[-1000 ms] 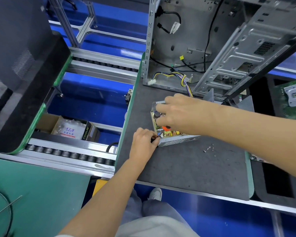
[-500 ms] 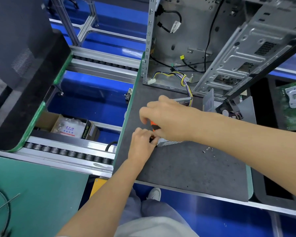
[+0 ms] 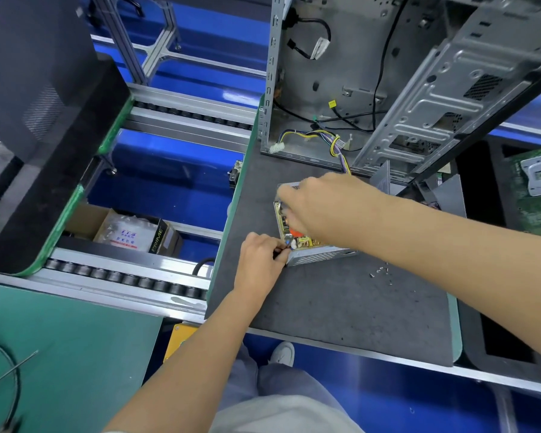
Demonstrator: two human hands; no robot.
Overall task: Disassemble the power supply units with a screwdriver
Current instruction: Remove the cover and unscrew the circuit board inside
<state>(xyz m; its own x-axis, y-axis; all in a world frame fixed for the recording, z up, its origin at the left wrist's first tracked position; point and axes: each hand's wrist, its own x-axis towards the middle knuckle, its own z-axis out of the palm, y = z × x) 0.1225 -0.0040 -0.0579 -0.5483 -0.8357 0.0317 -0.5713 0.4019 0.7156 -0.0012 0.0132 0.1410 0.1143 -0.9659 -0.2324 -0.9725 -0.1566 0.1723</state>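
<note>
Right hand is back over the open power supply unit, fingers curled inside, probably round an orange-handled screwdriver, hard to tell. Left hand pinches its near-left corner. Unit has swung flat again, near the worktop left edge; loose screws beside it, so board removal's underway.

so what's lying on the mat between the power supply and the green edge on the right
In the head view, loose screws lie on the grey mat between the power supply and that edge.
</note>
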